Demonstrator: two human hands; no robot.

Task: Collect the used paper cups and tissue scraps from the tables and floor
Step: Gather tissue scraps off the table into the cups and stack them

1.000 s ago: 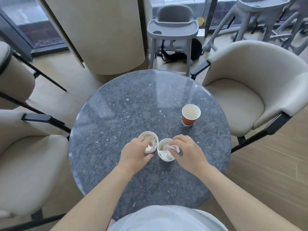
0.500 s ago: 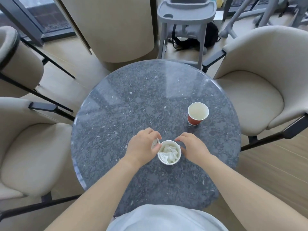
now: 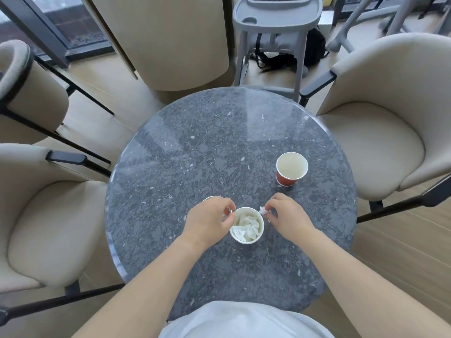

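Head view. A second ago two white cups stood side by side with a hand at each. Now the left hand is curled over the second cup, gripping it. Only a sliver of that cup's rim shows past the knuckles. The right hand has come off the cup and pinches a tissue scrap just beside its rim, fingers narrow. The cup is upright and packed with tissue, between the hands and well in from the near edge of the table. The red cup is unmoved, upright, apart from the right hand and towards the right edge. The left chair and right chair crowd the table's sides, and a high chair stands at its far edge.
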